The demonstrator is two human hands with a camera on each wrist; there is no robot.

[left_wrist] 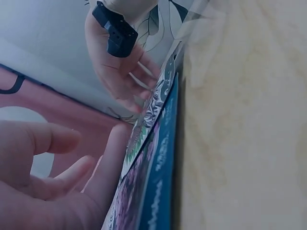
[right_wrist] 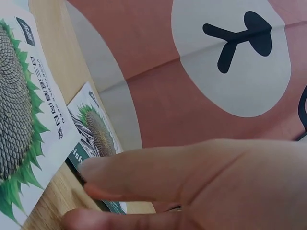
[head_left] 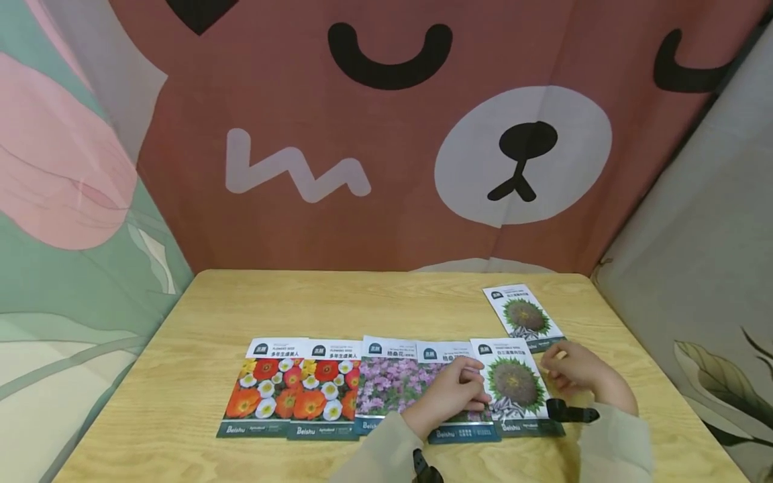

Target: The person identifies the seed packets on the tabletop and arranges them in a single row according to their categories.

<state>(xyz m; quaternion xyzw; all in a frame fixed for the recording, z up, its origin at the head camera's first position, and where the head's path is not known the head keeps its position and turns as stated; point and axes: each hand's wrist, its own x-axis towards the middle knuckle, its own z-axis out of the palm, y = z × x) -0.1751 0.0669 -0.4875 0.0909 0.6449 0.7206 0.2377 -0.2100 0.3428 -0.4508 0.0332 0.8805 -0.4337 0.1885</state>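
My left hand [head_left: 451, 394] lies over the second of two purple-flower seed packets [head_left: 464, 433], its fingertips right at the left edge of a sunflower seed packet [head_left: 516, 381]. In the left wrist view its thumb and fingers are spread apart with nothing between them. Just right of that sunflower packet is my right hand [head_left: 584, 374], fingers loosely bent and holding nothing. Its fingertips come near the lower edge of another sunflower seed packet [head_left: 523, 312], which lies farther back at an angle. The near sunflower packet overlaps the purple-flower packet beside it.
Leftward in the same row lie the other purple-flower packet [head_left: 386, 389] and two poppy seed packets [head_left: 256, 396], edges overlapping. All rest on a wooden table [head_left: 338, 305]. A curtain with a bear print [head_left: 392, 228] hangs behind the table's back edge. Each wrist wears a black camera [head_left: 570, 411].
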